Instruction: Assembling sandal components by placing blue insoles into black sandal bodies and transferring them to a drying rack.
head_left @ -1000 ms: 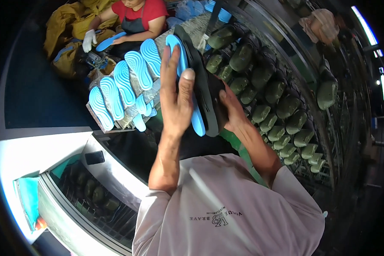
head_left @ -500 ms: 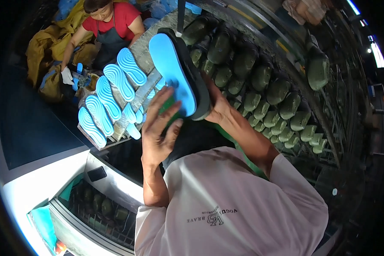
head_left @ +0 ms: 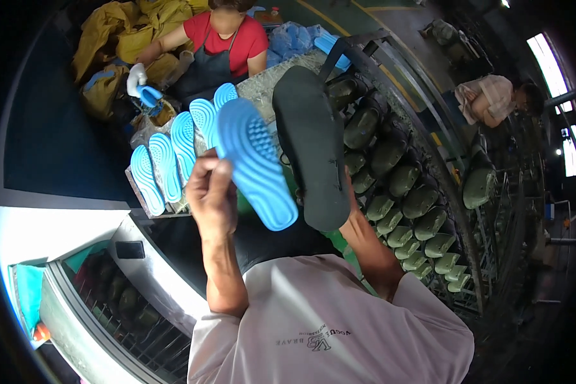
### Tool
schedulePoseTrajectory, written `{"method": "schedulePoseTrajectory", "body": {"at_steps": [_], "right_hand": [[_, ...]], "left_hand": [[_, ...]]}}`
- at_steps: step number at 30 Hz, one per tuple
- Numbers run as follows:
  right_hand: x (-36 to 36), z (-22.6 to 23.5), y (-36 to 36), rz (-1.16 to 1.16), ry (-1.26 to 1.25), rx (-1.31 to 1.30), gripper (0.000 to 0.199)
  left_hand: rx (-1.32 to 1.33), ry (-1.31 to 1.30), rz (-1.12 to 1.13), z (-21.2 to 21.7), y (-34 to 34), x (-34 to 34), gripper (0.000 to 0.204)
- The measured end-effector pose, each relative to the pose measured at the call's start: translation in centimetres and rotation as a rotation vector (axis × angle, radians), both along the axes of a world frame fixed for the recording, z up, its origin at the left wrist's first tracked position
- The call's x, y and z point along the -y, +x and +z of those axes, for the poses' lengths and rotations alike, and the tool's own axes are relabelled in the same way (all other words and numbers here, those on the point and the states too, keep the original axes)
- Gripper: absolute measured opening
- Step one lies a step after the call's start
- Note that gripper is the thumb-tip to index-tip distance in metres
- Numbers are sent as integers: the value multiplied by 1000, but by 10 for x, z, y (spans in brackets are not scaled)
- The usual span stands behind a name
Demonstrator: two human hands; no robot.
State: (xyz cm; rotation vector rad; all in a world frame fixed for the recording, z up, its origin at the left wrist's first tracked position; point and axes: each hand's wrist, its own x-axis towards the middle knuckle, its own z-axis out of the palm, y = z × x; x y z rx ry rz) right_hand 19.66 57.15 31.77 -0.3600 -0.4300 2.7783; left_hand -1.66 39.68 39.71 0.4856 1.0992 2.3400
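My left hand pinches the edge of a light-blue insole between thumb and fingers. The insole is raised with its ridged, studded face in view, its rounded wider end at the top. To its right, a black shoe sole stands nearly upright, its flat dark face showing. My right hand grips this sole from its right side; most of the fingers are hidden behind it. A narrow gap separates insole and sole.
More blue insoles lie in a row on the table ahead. A rack of dark green shoe lasts stands on the right. A co-worker in red sits across, holding a blue piece. At lower left is a white machine with racks inside.
The blue insole, earlier lying against the black sole, is now in my left hand, apart and turned ridged side out. The sole has turned to show its flat face.
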Motion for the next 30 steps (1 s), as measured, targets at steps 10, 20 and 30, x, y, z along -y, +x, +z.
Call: {"method": "schedulePoseTrajectory", "body": {"at_steps": [10, 20, 30], "right_hand": [[-10, 25, -1, 168, 193, -44, 90], [18, 91, -14, -94, 629, 202, 120], [22, 95, -21, -109, 696, 234, 122]], "left_hand": [[1043, 952, -607, 14, -5, -11, 98], [-575, -72, 218, 44, 26, -15, 65], [-605, -83, 167, 51, 36, -19, 55]]}}
